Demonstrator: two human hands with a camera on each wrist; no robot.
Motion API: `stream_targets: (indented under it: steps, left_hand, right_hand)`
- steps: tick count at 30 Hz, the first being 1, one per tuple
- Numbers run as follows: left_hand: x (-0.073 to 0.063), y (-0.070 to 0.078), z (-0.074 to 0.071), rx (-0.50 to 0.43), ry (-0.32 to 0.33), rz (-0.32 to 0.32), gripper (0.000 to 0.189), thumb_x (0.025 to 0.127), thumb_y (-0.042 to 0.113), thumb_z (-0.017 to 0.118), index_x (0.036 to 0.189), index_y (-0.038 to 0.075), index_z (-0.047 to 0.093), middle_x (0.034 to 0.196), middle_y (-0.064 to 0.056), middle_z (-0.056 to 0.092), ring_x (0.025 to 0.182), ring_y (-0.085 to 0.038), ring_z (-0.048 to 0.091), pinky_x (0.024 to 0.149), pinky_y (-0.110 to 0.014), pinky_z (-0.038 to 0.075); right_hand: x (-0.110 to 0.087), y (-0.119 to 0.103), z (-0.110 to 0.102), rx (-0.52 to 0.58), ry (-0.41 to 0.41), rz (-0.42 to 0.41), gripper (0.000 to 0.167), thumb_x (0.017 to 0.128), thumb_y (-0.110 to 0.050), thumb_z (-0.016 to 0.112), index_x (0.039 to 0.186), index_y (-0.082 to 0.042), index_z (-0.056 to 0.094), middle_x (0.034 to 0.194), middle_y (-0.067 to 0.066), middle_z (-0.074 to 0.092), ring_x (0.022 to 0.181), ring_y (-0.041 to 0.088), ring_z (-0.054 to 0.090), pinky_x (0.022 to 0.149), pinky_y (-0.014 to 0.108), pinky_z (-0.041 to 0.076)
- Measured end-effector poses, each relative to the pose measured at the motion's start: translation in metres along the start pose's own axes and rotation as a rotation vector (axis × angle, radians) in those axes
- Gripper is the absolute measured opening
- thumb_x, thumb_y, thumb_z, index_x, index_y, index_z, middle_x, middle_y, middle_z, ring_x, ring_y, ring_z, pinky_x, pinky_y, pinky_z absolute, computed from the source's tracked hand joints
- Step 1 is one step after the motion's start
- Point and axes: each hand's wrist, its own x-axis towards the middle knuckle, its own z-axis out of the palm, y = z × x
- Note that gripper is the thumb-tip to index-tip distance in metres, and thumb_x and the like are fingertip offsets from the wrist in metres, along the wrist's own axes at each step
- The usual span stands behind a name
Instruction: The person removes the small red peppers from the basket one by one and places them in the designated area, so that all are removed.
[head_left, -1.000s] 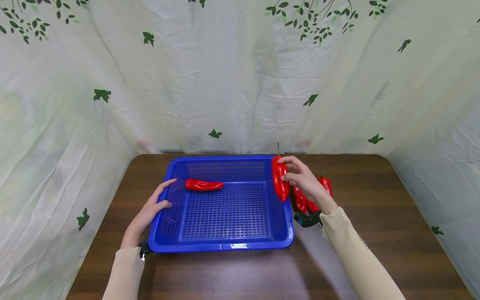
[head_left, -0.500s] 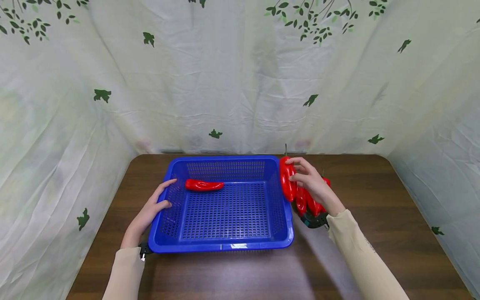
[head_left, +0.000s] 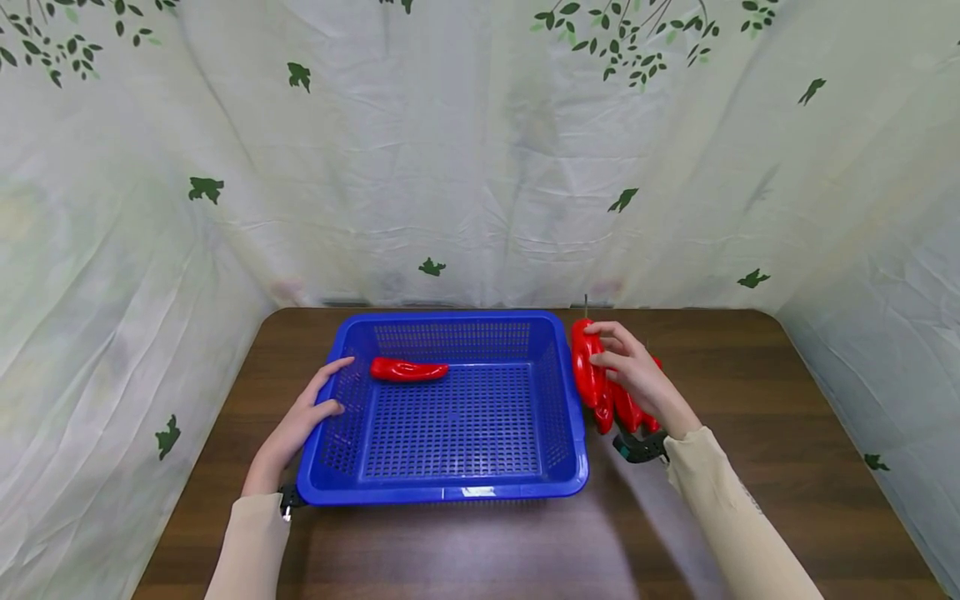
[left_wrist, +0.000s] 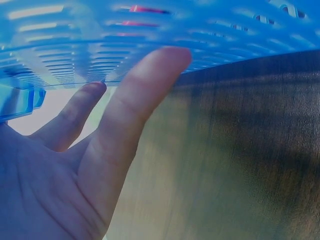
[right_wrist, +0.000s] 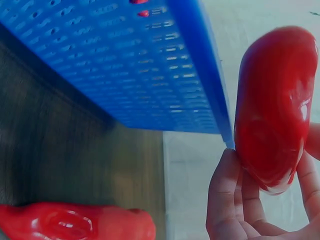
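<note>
A red pepper [head_left: 588, 367] with a thin stem stands nearly upright in my right hand [head_left: 637, 371], pinched between thumb and fingertips just outside the right rim of a blue basket [head_left: 457, 492]. In the right wrist view that pepper [right_wrist: 275, 110] appears close beside the basket's edge. My left hand [head_left: 300, 421] rests at the basket's left rim, thumb and fingers spread and fairly straight; the thumb [left_wrist: 137, 97] overlaps the slotted wall in the left wrist view. Inside the basket, one red pepper [head_left: 408, 370] lies on its side near the back left.
More red peppers [head_left: 627, 407] lie on the brown table [head_left: 765, 417] right of the basket, partly hidden by my right hand. One of these peppers [right_wrist: 80, 222] shows low in the right wrist view. A pale leaf-printed curtain [head_left: 480, 167] hangs behind the table.
My right hand has carried its pepper rightward and slightly toward me, from over the basket's right rim to just outside it. My left hand and the pepper in the basket have stayed put.
</note>
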Motion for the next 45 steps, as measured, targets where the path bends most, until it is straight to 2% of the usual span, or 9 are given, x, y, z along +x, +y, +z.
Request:
stream_targets:
  steps: [10, 17, 23, 38, 41, 45]
  left_hand:
    - [-0.001, 0.001, 0.000, -0.009, 0.000, -0.021, 0.065, 0.093, 0.007, 0.044, 0.151, 0.029, 0.023, 0.157, -0.015, 0.003, 0.129, -0.050, 0.025, 0.088, -0.061, 0.042]
    - [-0.001, 0.002, 0.000, -0.013, -0.007, -0.011, 0.066, 0.093, 0.006, 0.044, 0.152, 0.028, 0.021, 0.157, -0.015, 0.003, 0.131, -0.051, 0.023, 0.090, -0.064, 0.039]
    - [-0.001, 0.002, 0.000, -0.019, -0.007, -0.012, 0.066, 0.093, 0.006, 0.044, 0.152, 0.027, 0.022, 0.157, -0.015, 0.004, 0.130, -0.049, 0.025, 0.090, -0.060, 0.041]
    - [-0.001, 0.002, 0.001, -0.015, -0.002, -0.004, 0.067, 0.092, 0.005, 0.044, 0.151, 0.026, 0.022, 0.157, -0.016, 0.003, 0.131, -0.051, 0.022, 0.089, -0.064, 0.040]
    - [-0.001, 0.003, 0.001, -0.023, -0.005, -0.005, 0.067, 0.092, 0.004, 0.044, 0.152, 0.026, 0.022, 0.156, -0.016, 0.004, 0.129, -0.050, 0.025, 0.088, -0.061, 0.042]
    - [0.000, 0.003, 0.001, -0.039, -0.009, 0.000, 0.068, 0.091, 0.003, 0.044, 0.151, 0.025, 0.023, 0.155, -0.017, 0.007, 0.126, -0.047, 0.029, 0.085, -0.051, 0.045]
  right_hand:
    - [-0.004, 0.008, -0.011, -0.021, 0.027, 0.004, 0.037, 0.095, -0.004, 0.050, 0.131, -0.007, 0.042, 0.130, 0.022, 0.041, 0.108, 0.029, 0.049, 0.081, 0.035, 0.052]
    - [-0.010, 0.015, -0.021, -0.034, 0.061, 0.011, 0.035, 0.095, -0.006, 0.050, 0.130, -0.010, 0.044, 0.130, 0.020, 0.042, 0.107, 0.025, 0.050, 0.082, 0.033, 0.050]
    - [-0.016, 0.022, -0.027, -0.047, 0.087, 0.031, 0.037, 0.096, -0.007, 0.049, 0.133, -0.008, 0.041, 0.131, 0.022, 0.040, 0.107, 0.023, 0.048, 0.084, 0.032, 0.049]
    - [-0.026, 0.031, -0.044, -0.074, 0.142, 0.043, 0.042, 0.097, -0.008, 0.048, 0.138, -0.008, 0.038, 0.138, 0.022, 0.036, 0.109, 0.022, 0.046, 0.083, 0.028, 0.050]
    - [-0.028, 0.030, -0.048, -0.081, 0.149, 0.037, 0.042, 0.097, -0.008, 0.048, 0.138, -0.008, 0.038, 0.137, 0.022, 0.036, 0.109, 0.021, 0.047, 0.083, 0.028, 0.049]
    - [-0.030, 0.030, -0.053, -0.078, 0.165, 0.025, 0.040, 0.097, -0.008, 0.047, 0.137, -0.008, 0.040, 0.135, 0.018, 0.039, 0.106, 0.018, 0.050, 0.083, 0.028, 0.049]
